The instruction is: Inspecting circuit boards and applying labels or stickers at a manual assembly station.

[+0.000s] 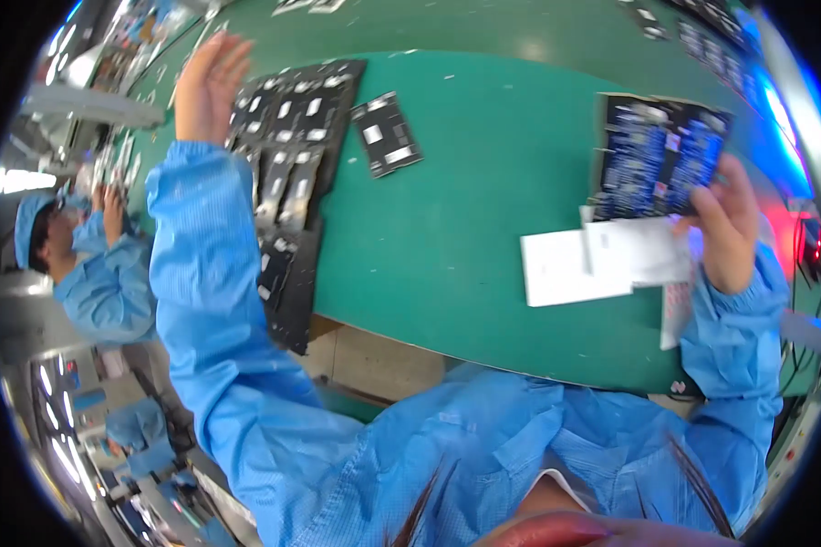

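My left hand (213, 87) is raised at the far left, beside the far end of a black tray. Its fingers are stretched out, and nothing shows in them. Several dark boards with white labels lie in rows on the black tray (294, 305). My right hand (728, 223) grips the near right corner of a dark circuit board panel (634, 155), which is dense with small parts and shines blue. Just below the panel lie white paper sheets (566, 271), partly overlapping. A single black board (388, 137) with white labels lies on the mat, right of the tray.
A green mat (447, 246) covers the bench. At the far right are more dark boards (702, 55) and a bright blue light. A person in a blue cap and coat (105, 287) works at the left. Dark cables (803, 246) hang at the right edge.
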The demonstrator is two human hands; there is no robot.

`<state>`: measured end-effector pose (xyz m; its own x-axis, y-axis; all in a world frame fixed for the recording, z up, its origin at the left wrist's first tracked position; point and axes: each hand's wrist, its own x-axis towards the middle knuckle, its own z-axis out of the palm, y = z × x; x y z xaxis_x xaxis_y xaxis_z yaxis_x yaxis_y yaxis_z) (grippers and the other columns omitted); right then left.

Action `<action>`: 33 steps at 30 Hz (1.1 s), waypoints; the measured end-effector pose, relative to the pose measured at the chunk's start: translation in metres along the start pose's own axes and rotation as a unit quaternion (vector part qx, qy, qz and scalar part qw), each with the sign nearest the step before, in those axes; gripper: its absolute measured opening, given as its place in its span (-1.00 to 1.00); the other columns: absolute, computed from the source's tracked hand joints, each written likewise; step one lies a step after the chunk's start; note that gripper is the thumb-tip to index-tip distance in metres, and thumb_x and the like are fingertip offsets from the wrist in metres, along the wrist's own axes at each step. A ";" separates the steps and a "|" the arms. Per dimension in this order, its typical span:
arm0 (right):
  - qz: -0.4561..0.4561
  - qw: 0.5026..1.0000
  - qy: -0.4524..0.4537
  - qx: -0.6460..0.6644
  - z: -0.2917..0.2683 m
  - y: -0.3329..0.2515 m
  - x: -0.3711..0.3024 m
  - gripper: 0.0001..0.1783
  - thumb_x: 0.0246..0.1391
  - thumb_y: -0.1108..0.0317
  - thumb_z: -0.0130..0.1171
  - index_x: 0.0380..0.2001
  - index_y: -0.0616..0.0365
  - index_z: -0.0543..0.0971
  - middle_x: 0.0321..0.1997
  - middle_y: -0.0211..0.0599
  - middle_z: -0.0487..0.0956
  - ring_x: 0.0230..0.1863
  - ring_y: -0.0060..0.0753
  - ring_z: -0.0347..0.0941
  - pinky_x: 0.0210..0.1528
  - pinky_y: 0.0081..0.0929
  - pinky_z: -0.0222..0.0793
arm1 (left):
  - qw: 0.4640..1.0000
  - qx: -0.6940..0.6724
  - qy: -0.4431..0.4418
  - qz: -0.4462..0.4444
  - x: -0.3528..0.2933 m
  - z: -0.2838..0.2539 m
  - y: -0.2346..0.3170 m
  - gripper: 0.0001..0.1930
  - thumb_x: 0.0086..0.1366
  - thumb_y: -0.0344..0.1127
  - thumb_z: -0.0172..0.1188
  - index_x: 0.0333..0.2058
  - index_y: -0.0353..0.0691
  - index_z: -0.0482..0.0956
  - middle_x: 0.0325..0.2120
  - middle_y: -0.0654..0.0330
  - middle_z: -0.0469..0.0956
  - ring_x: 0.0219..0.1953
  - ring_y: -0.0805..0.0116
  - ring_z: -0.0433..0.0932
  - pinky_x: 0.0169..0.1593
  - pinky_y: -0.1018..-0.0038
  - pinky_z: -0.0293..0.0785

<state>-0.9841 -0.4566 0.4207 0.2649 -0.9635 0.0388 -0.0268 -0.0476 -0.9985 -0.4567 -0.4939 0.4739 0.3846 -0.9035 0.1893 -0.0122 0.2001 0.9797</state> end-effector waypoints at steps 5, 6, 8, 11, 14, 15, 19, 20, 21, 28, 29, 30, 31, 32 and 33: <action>-0.005 0.990 -0.062 0.125 0.006 -0.006 -0.003 -0.63 0.06 0.54 -0.04 -0.03 0.23 0.25 -0.18 -0.19 0.49 -0.26 -0.43 0.47 -0.42 -0.61 0.51 | 0.914 -0.069 -0.385 -0.105 -0.106 0.173 -0.014 -0.41 0.04 -0.24 0.24 0.03 -0.34 0.28 -0.10 0.13 0.44 0.02 0.24 0.37 0.05 0.38 0.28; -0.009 0.987 -0.075 0.142 0.005 -0.003 -0.003 -0.62 0.06 0.56 -0.05 -0.02 0.21 0.25 -0.17 -0.19 0.48 -0.26 -0.42 0.47 -0.42 -0.62 0.50 | 0.896 -0.072 -0.425 -0.109 -0.127 0.199 -0.019 -0.38 0.00 -0.26 0.28 0.03 -0.33 0.28 -0.10 0.14 0.44 0.00 0.27 0.39 0.05 0.39 0.27; 0.012 0.985 -0.096 0.146 -0.003 -0.003 -0.005 -0.66 0.08 0.51 -0.05 -0.05 0.20 0.25 -0.21 -0.20 0.49 -0.27 -0.42 0.48 -0.39 -0.58 0.51 | 0.877 -0.046 -0.438 -0.190 -0.160 0.245 -0.011 -0.38 -0.07 -0.39 0.33 0.01 -0.31 0.30 -0.13 0.17 0.46 -0.07 0.32 0.43 0.03 0.42 0.30; 0.013 0.977 -0.069 0.199 -0.006 -0.002 -0.001 -0.66 0.10 0.40 -0.06 -0.03 0.17 0.26 -0.22 -0.18 0.49 -0.29 -0.38 0.50 -0.33 -0.53 0.50 | 0.894 -0.148 -0.356 -0.227 -0.182 0.296 -0.011 -0.51 -0.01 -0.52 0.24 -0.04 -0.32 0.34 -0.15 0.14 0.47 -0.12 0.30 0.45 0.04 0.37 0.33; -0.011 0.964 -0.044 0.262 -0.007 -0.009 -0.003 -0.68 0.09 0.29 -0.06 -0.11 0.20 0.33 -0.31 -0.24 0.49 -0.38 -0.45 0.48 -0.38 -0.52 0.49 | 0.896 -0.186 -0.322 -0.241 -0.178 0.312 -0.016 -0.56 0.05 -0.60 0.13 -0.04 -0.33 0.33 -0.14 0.12 0.46 -0.08 0.23 0.43 0.06 0.31 0.32; -0.016 0.965 -0.044 0.258 -0.008 -0.009 -0.003 -0.67 0.08 0.27 -0.05 -0.12 0.20 0.35 -0.32 -0.24 0.49 -0.39 -0.45 0.48 -0.37 -0.53 0.48 | 0.907 -0.177 -0.312 -0.222 -0.178 0.315 -0.017 -0.56 0.07 -0.63 0.10 -0.03 -0.33 0.31 -0.11 0.11 0.43 -0.05 0.21 0.41 0.09 0.28 0.28; -0.069 0.971 -0.040 0.225 -0.017 -0.007 0.005 -0.63 -0.01 0.22 0.07 -0.19 0.24 0.41 -0.33 -0.26 0.50 -0.41 -0.46 0.47 -0.36 -0.54 0.46 | 0.910 -0.195 -0.307 -0.199 -0.182 0.324 -0.012 -0.57 0.09 -0.61 0.09 -0.02 -0.32 0.28 -0.08 0.11 0.41 -0.01 0.22 0.38 0.10 0.31 0.26; -0.099 0.975 -0.041 0.193 -0.016 -0.006 0.006 -0.63 -0.03 0.22 0.11 -0.21 0.26 0.42 -0.34 -0.26 0.51 -0.42 -0.46 0.47 -0.36 -0.54 0.45 | 0.909 -0.193 -0.312 -0.200 -0.181 0.324 -0.013 -0.57 0.09 -0.61 0.09 -0.02 -0.32 0.28 -0.08 0.11 0.41 -0.01 0.22 0.38 0.10 0.31 0.26; -0.101 0.970 -0.033 0.219 -0.013 -0.006 0.006 -0.63 -0.06 0.23 0.15 -0.25 0.29 0.43 -0.36 -0.26 0.51 -0.45 -0.45 0.47 -0.38 -0.52 0.45 | 0.913 -0.185 -0.302 -0.204 -0.179 0.323 -0.015 -0.58 0.09 -0.61 0.09 -0.03 -0.33 0.29 -0.09 0.12 0.41 -0.02 0.23 0.38 0.10 0.31 0.26; -0.046 0.996 0.027 0.074 -0.003 0.011 0.035 -0.64 -0.01 0.25 0.12 -0.18 0.24 0.42 -0.38 -0.23 0.53 -0.39 -0.43 0.49 -0.33 -0.51 0.45 | 0.992 -0.023 -0.117 -0.037 -0.160 0.330 -0.071 -0.65 0.11 -0.56 0.12 -0.09 -0.40 0.36 -0.27 0.12 0.52 -0.19 0.28 0.51 -0.07 0.45 0.39; -0.131 0.978 0.117 -0.114 -0.002 0.008 0.045 -0.69 -0.03 0.26 0.13 -0.25 0.24 0.42 -0.43 -0.18 0.52 -0.42 -0.38 0.50 -0.35 -0.48 0.44 | 0.985 0.006 -0.089 0.151 -0.150 0.335 -0.078 -0.63 0.11 -0.55 0.11 -0.07 -0.43 0.35 -0.28 0.08 0.54 -0.22 0.30 0.53 -0.15 0.51 0.41; -0.210 0.912 0.194 -0.295 -0.001 0.008 0.056 -0.73 -0.05 0.28 0.14 -0.32 0.25 0.43 -0.49 -0.13 0.52 -0.45 -0.34 0.50 -0.38 -0.45 0.42 | 0.986 0.003 -0.076 0.150 -0.140 0.331 -0.084 -0.63 0.11 -0.55 0.11 -0.07 -0.43 0.35 -0.28 0.08 0.54 -0.22 0.30 0.53 -0.15 0.51 0.41; -0.238 0.928 0.200 -0.203 -0.012 0.002 0.072 -0.74 -0.13 0.30 0.17 -0.41 0.26 0.41 -0.56 -0.07 0.51 -0.48 -0.28 0.49 -0.38 -0.38 0.39 | 0.994 -0.041 -0.044 0.088 -0.126 0.327 -0.083 -0.63 0.12 -0.54 0.10 -0.05 -0.44 0.34 -0.26 0.05 0.54 -0.21 0.29 0.53 -0.15 0.51 0.41; -0.244 0.927 0.193 -0.208 -0.018 0.001 0.082 -0.74 -0.13 0.30 0.17 -0.41 0.26 0.41 -0.56 -0.07 0.51 -0.48 -0.28 0.49 -0.38 -0.38 0.39 | 0.996 -0.087 -0.011 0.025 -0.115 0.320 -0.084 -0.62 0.13 -0.54 0.08 -0.04 -0.45 0.33 -0.23 0.02 0.53 -0.19 0.29 0.53 -0.15 0.51 0.42; -0.206 0.929 0.208 -0.224 -0.023 0.001 0.095 -0.73 -0.16 0.31 0.17 -0.42 0.26 0.42 -0.58 -0.07 0.50 -0.51 -0.27 0.49 -0.41 -0.38 0.39 | 0.996 -0.089 -0.019 0.014 -0.111 0.313 -0.082 -0.64 0.13 -0.54 0.09 -0.07 -0.46 0.34 -0.24 0.01 0.53 -0.19 0.28 0.53 -0.14 0.50 0.42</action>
<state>-0.9817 -0.5539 0.4240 -0.0516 -0.8529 0.5195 -0.4293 -0.4507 -0.7827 -0.7868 -0.5290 0.3934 0.3510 -0.9094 0.2229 0.1426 0.2872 0.9472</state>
